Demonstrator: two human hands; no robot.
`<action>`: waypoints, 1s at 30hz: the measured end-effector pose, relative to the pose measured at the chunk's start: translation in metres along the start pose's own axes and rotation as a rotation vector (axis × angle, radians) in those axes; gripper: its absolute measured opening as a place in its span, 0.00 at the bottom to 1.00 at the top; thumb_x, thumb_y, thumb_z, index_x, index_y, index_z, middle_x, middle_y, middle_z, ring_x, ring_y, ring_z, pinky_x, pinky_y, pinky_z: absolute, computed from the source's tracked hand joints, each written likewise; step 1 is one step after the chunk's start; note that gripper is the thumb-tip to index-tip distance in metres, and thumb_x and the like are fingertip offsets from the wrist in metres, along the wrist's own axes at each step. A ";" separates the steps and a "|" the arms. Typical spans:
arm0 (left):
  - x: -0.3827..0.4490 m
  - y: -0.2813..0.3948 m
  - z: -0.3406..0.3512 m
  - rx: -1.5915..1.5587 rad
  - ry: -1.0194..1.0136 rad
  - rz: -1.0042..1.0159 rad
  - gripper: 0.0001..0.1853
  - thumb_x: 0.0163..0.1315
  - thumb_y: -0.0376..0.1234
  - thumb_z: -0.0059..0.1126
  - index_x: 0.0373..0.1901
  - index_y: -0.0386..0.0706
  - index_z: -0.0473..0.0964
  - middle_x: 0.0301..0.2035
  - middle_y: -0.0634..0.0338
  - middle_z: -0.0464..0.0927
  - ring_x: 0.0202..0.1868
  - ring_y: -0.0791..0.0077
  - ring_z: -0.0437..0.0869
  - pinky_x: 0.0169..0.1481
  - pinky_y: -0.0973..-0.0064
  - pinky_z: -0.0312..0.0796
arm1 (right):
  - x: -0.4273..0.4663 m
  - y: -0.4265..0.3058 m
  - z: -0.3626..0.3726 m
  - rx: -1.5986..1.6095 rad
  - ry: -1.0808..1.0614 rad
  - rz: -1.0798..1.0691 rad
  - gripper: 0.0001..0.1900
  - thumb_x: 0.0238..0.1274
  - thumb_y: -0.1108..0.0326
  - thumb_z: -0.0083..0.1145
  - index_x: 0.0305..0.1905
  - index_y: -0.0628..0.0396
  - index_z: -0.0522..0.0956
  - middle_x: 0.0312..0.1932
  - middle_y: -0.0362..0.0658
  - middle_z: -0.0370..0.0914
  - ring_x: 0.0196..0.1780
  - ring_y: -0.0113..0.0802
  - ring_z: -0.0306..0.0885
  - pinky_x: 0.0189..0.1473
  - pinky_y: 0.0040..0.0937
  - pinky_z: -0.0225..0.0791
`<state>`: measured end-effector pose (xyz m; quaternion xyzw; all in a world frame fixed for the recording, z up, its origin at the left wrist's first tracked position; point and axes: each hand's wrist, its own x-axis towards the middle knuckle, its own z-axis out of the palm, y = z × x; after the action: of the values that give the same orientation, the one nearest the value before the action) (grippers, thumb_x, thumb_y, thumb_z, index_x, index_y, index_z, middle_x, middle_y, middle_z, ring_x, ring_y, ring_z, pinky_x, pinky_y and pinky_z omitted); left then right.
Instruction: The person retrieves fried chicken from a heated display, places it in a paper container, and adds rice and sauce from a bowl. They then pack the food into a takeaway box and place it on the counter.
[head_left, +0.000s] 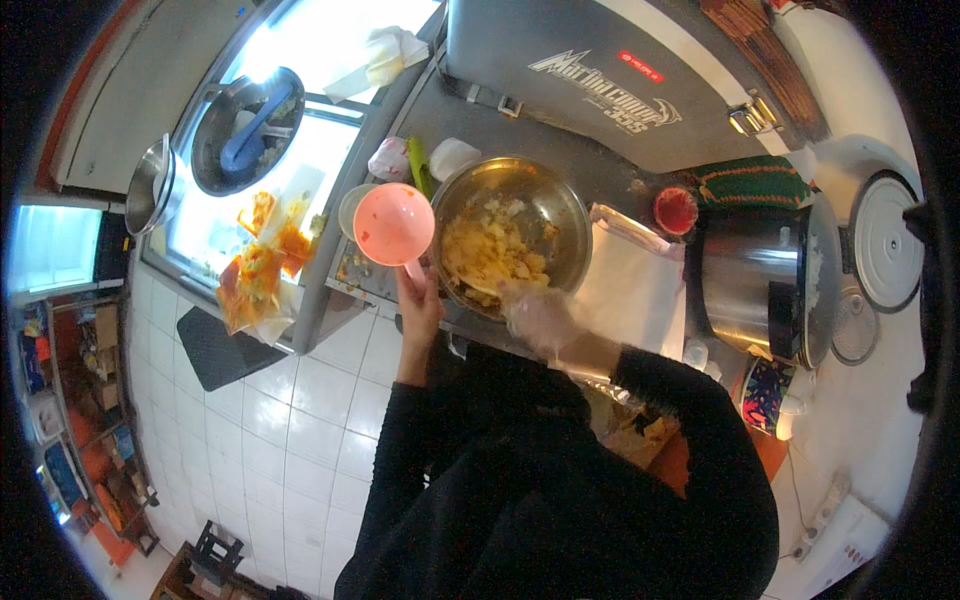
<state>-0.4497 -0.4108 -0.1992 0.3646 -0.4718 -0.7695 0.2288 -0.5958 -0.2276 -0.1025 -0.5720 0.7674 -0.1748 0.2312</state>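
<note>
My left hand (420, 304) grips the handle of a pink plastic scoop (394, 225). The scoop's round bowl faces up, with a few orange specks inside, beside the left rim of a wide metal mixing bowl (574, 225). In that bowl lies a yellowish mix of rice-like food (487, 247), with some white lumps. My right hand (541, 319), in a clear plastic glove, reaches over the bowl's near rim to the food. It is blurred and its fingertips are hidden, so whether it holds anything is unclear.
A large steel pot (750, 277) stands at the right, past white paper sheets (630, 292) and a red cup (675, 210). A grey cooler box (600, 82) rises behind. On the lit glass counter at left are a pan with a blue spatula (255, 135) and bags of orange food (259, 281).
</note>
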 end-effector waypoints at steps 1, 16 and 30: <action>-0.002 0.002 0.000 0.009 -0.045 0.077 0.30 0.69 0.28 0.50 0.68 0.34 0.48 0.62 0.51 0.61 0.64 0.68 0.61 0.66 0.71 0.56 | 0.003 0.010 -0.003 0.054 0.036 -0.052 0.11 0.65 0.64 0.52 0.47 0.59 0.75 0.37 0.42 0.77 0.34 0.28 0.76 0.31 0.27 0.72; -0.004 0.002 0.008 -0.069 -0.071 0.143 0.28 0.70 0.26 0.44 0.69 0.34 0.47 0.62 0.51 0.60 0.62 0.70 0.64 0.63 0.76 0.60 | 0.024 -0.013 0.029 0.404 0.097 0.329 0.12 0.65 0.61 0.49 0.40 0.59 0.76 0.32 0.45 0.78 0.36 0.39 0.79 0.35 0.39 0.73; -0.001 0.003 0.007 -0.087 -0.069 0.133 0.27 0.69 0.25 0.46 0.67 0.33 0.50 0.62 0.50 0.60 0.64 0.68 0.62 0.67 0.73 0.55 | 0.048 -0.084 -0.009 0.193 -0.099 0.294 0.10 0.61 0.68 0.47 0.43 0.59 0.76 0.42 0.52 0.78 0.47 0.46 0.79 0.48 0.41 0.73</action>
<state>-0.4540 -0.4074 -0.1944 0.2953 -0.4686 -0.7846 0.2787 -0.5454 -0.2972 -0.0579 -0.4365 0.8101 -0.1835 0.3458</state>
